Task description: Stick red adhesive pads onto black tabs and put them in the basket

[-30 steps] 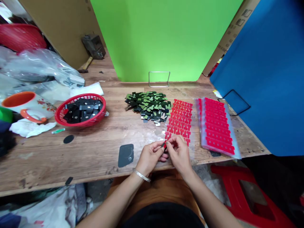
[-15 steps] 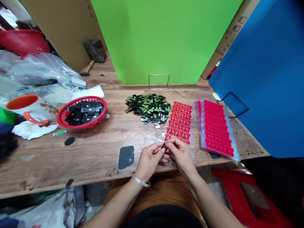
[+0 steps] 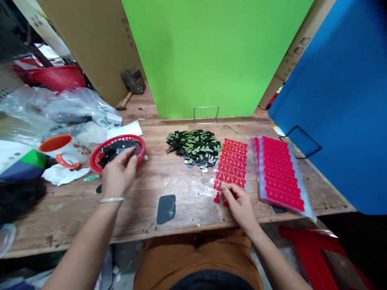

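My left hand reaches over the near rim of a red basket that holds black flat parts. Its back faces me, so anything in its fingers is hidden. My right hand lies at the near end of a sheet of red stickers, fingertips pinched down on a red sticker there. A pile of dark green and black small parts sits behind the sheet, to its left.
A stack of red sticker sheets lies to the right. A black pad is near the table's front edge. An orange-and-white mug, tissue and plastic bags crowd the left. Green and blue boards stand behind; a red stool is below right.
My hands were together at the front edge on a small piece. The left hand has swung left to the red basket; the right has dropped onto the sticker sheet. The view shifted left.
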Tool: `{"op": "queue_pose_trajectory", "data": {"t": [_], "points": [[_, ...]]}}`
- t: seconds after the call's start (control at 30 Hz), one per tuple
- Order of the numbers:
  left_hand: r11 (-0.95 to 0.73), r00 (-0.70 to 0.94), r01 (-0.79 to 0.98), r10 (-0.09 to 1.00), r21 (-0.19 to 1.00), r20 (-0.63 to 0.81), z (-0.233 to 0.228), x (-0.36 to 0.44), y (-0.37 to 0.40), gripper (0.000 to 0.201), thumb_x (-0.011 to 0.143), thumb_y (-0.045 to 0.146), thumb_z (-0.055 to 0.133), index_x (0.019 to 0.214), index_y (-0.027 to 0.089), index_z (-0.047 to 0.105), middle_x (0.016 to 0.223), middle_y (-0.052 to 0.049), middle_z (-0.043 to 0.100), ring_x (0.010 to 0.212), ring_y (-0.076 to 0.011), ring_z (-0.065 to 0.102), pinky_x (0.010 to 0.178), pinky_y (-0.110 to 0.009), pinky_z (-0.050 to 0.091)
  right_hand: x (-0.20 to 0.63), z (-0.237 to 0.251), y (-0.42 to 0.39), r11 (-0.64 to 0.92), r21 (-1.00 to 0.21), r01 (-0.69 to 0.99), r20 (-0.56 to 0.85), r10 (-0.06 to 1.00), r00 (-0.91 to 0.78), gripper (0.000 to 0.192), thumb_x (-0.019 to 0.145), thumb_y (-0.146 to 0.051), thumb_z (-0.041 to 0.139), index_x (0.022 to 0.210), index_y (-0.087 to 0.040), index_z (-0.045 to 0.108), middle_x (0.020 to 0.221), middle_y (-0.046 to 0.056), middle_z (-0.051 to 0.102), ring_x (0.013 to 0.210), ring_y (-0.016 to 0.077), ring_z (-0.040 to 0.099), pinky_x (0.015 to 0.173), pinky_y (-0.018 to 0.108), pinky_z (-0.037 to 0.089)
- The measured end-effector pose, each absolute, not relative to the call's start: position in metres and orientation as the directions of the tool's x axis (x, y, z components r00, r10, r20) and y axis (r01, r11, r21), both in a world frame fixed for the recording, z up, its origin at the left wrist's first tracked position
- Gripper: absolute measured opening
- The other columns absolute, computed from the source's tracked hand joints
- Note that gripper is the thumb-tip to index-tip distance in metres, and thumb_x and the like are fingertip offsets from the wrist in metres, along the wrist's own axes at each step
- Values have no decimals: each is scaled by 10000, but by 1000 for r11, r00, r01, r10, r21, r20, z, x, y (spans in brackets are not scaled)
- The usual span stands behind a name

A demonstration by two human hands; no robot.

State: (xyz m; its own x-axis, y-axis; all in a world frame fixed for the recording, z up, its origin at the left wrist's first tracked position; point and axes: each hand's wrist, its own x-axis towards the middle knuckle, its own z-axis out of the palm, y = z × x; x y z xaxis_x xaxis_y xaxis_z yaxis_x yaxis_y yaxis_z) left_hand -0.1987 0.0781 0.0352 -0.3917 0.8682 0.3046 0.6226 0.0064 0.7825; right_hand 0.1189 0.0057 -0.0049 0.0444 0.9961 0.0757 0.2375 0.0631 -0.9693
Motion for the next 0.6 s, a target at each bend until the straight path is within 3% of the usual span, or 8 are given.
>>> {"op": "queue_pose_trajectory", "data": {"t": [0.07, 0.13, 0.27, 0.37, 0.5, 0.6], "points": [[36, -351, 837, 801, 547, 485, 45, -218, 88, 370, 761, 272, 558, 1111, 155, 572, 1100, -70, 593, 1044, -229, 512, 952, -397, 366, 122, -6, 6, 107, -945, 308, 129, 990, 52, 201, 832, -325, 489, 766, -184, 615, 688, 10, 588, 638, 147, 538, 597, 246, 426], [43, -288, 902, 802, 430, 524, 50, -217, 93, 349, 752, 293, 567, 1068, 147, 587, 1085, -78, 592, 1023, -236, 517, 935, -375, 377, 124, -8, 6, 144, -915, 377, 177, 983, 54, 179, 842, -294, 481, 783, -190, 613, 719, 19, 592, 673, 158, 544, 627, 259, 424], [-56, -88, 863, 962, 502, 259, 37, -168, 101, 234, 771, 335, 528, 888, 163, 636, 891, -66, 662, 811, -193, 599, 775, -282, 440, 127, -13, 7, 255, -848, 464, 285, 959, -7, 145, 852, -237, 466, 839, -201, 606, 788, 45, 595, 743, 181, 556, 690, 297, 435], [-61, 5, 845, 994, 531, 107, 15, -124, 115, 248, 782, 370, 509, 869, 166, 618, 803, -70, 665, 727, -192, 602, 674, -272, 426, 130, -14, 8, 337, -805, 489, 343, 936, -80, 145, 853, -199, 456, 875, -211, 598, 811, 57, 596, 776, 193, 559, 705, 317, 444], [-32, -38, 847, 992, 530, 120, -5, -94, 138, 278, 762, 371, 543, 934, 154, 557, 765, -82, 638, 719, -205, 580, 637, -273, 388, 132, -13, 8, 377, -774, 508, 354, 924, -145, 148, 852, -179, 456, 901, -212, 592, 817, 59, 599, 777, 193, 563, 700, 321, 451], [22, -96, 790, 991, 613, 88, -9, -93, 149, 278, 717, 358, 600, 915, 171, 544, 702, -56, 607, 714, -208, 561, 641, -275, 369, 133, -12, 8, 376, -773, 511, 348, 925, -155, 146, 850, -170, 457, 894, -206, 591, 819, 62, 597, 780, 192, 563, 703, 320, 451]]}}
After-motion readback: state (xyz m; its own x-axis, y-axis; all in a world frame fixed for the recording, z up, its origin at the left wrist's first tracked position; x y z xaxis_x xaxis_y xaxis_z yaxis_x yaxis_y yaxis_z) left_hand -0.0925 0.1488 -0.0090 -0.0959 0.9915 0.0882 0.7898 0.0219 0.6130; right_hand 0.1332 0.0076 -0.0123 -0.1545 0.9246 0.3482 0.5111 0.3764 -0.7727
